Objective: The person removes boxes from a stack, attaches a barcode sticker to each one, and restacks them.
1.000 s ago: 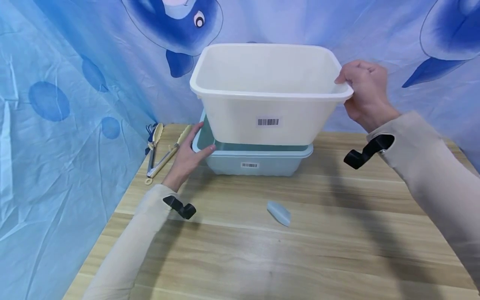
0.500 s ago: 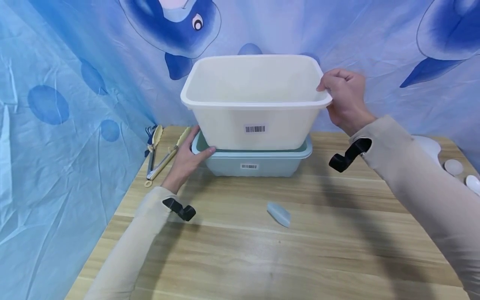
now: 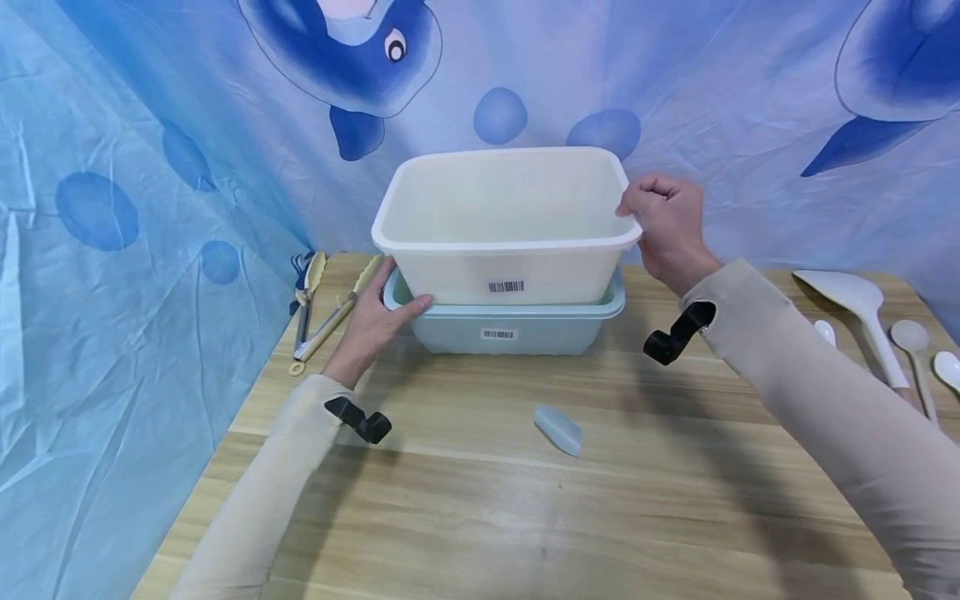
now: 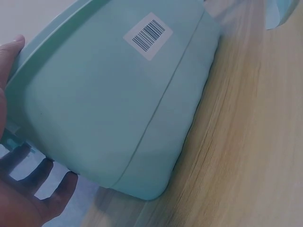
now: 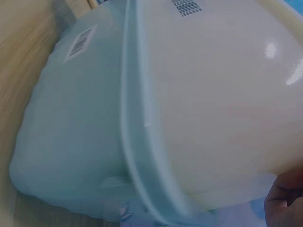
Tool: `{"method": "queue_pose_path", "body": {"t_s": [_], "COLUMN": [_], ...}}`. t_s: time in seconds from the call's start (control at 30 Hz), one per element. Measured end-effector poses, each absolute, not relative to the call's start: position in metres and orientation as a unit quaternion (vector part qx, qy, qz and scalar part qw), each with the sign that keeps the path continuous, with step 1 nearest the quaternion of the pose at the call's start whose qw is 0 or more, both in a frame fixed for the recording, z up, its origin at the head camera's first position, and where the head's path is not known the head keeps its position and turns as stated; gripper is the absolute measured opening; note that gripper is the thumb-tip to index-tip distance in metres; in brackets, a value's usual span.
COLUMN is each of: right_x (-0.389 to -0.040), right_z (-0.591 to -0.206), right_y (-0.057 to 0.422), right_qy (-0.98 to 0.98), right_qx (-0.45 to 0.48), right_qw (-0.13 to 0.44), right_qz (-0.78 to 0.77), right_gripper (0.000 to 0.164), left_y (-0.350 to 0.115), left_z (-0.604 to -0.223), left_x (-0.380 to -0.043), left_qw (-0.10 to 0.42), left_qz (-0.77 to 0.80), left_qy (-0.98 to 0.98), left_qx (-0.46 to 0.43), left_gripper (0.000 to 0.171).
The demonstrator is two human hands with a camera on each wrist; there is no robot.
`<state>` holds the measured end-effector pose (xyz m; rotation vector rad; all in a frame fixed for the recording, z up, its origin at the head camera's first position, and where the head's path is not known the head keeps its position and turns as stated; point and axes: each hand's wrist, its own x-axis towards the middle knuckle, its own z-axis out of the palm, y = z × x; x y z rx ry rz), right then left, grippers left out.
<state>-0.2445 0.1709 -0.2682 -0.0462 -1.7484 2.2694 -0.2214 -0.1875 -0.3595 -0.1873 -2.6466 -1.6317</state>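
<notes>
A white plastic bin [image 3: 506, 271] with a barcode label has its lower part inside a light teal plastic bin [image 3: 450, 335], which stands on the wooden table. The right hand [image 3: 666, 233] grips the white bin's rim at its right end, thumb on the inner side. At the teal bin's left end, the left hand [image 3: 372, 321] holds the rim, its thumb over the front corner. In the left wrist view its fingers [image 4: 61, 195] touch the end wall below the rim. The right wrist view shows the white wall [image 5: 222, 104] rising out of the teal rim; the bottom inside is hidden.
Tongs [image 3: 330, 323] and another long-handled utensil [image 3: 307, 300] lie left of the bins. At the right are a white turner [image 3: 847, 293] and several spoons [image 3: 910, 336]. A pale blue curved piece [image 3: 558, 430] lies in front. A blue curtain hangs behind.
The right hand has lowered the white bin and moved it leftward, deeper into the teal bin. The left hand has stayed at the teal rim. The utensils at the right have come into view.
</notes>
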Motion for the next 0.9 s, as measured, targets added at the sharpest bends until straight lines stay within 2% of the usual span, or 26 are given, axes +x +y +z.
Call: {"method": "queue_pose_path", "body": {"t_s": [0.2,0.4,0.9], "right_x": [-0.246,-0.248,-0.244], "right_z": [-0.282,-0.293,-0.3], "right_y": [0.169,0.166,0.173], "right_qy": [-0.625,-0.662,-0.738], "right_qx": [-0.04,-0.051,-0.004], "right_qw": [0.134,0.132,0.05], "right_qz": [0.768,0.736,0.672], "right_gripper": [0.027,0.028,0.021], "left_y": [-0.187,-0.188,-0.188], "left_z": [-0.359,-0.358,-0.358], "left_x": [-0.22,-0.22,-0.22], "left_qw": [0.013,0.007,0.01], "left_qz": [-0.537,-0.532,-0.547], "left_qy": [-0.841,-0.844,-0.834], "left_qx": [-0.068,-0.059,-0.069], "left_gripper": [0.081,0.083,0.084]}}
